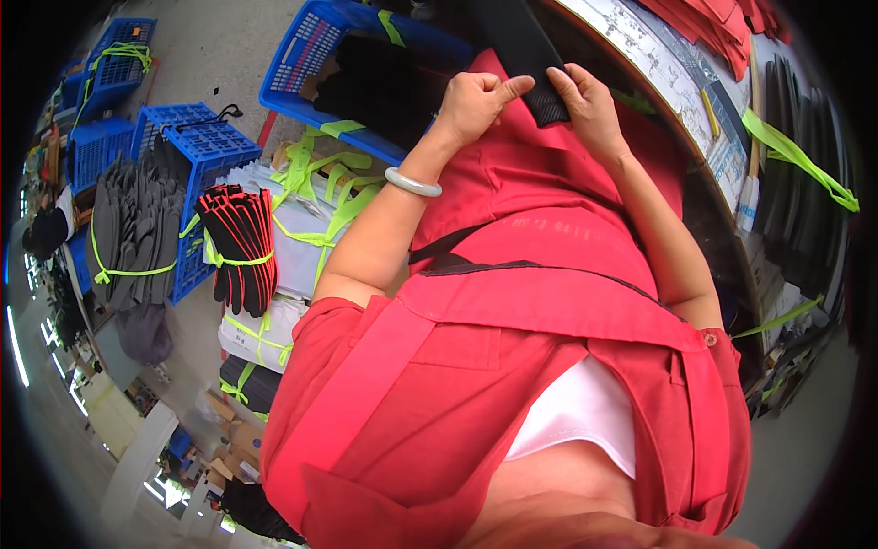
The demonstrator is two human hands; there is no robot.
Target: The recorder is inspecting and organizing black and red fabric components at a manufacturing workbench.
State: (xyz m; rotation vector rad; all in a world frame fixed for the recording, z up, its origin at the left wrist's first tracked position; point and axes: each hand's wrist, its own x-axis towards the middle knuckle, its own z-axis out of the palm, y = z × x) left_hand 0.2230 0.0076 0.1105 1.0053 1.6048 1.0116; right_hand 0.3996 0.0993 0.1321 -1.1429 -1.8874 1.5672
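Observation:
A long black fabric strip (526,50) with a ribbed end hangs from the top of the view down to my lap, over the red apron (540,183). My right hand (587,108) pinches its right edge near the ribbed end, thumb on top. My left hand (474,105) is closed, its fingers curled in and its thumb stretched across to the strip's left edge. Its fingertips are partly hidden. A pale bangle (413,183) circles my left wrist.
Beyond my left hand stands a blue crate (283,78) with black goods inside. Tied bundles of black-and-red pieces (240,252) and grey pieces (137,224) are at left, beside another blue crate (197,137). A worktable (640,46) runs along the right, with black strips (791,183) stacked nearby.

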